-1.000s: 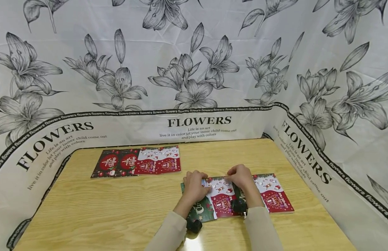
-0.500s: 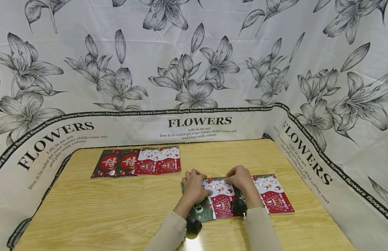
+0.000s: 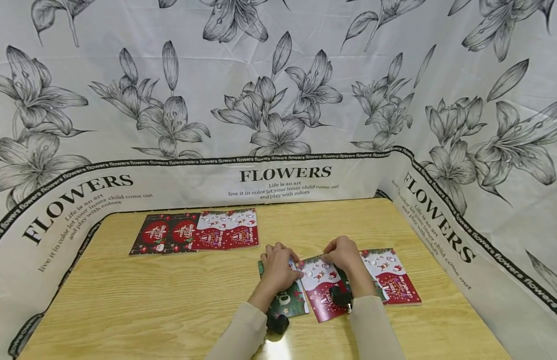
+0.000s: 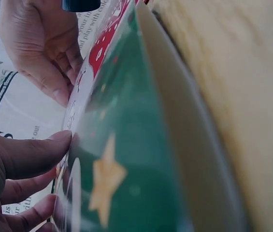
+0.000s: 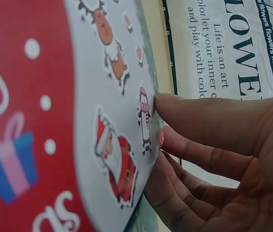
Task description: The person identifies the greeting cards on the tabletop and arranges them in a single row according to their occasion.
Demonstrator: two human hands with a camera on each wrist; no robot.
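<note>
My left hand (image 3: 278, 267) rests over a green Christmas card (image 3: 289, 302), its thumb near the card's right edge and the other fingers at the far edge. In the left wrist view, the green card (image 4: 131, 159) shows a gold star, and its leaves gape apart. My right hand (image 3: 346, 255) pinches the far edge of a red-and-white Christmas card (image 3: 321, 290), which lies slanted beside the green one. The right wrist view has thumb and fingertips at that card's (image 5: 112, 121) edge, by printed Santa and penguin figures. Another green card (image 3: 343, 277) partly shows under my right wrist.
Another red-and-white card (image 3: 393, 280) lies at the right, partly overlapped by the second green one. At the back left of the wooden table (image 3: 147, 300) are two dark cards (image 3: 170, 234) and two red-and-white cards (image 3: 226, 230) in a row. A flowered cloth (image 3: 283, 180) stands behind.
The red-and-white card in my right hand has turned, its near end shifting toward me and right. A narrow gap shows between it and the left green card. The left hand barely moves.
</note>
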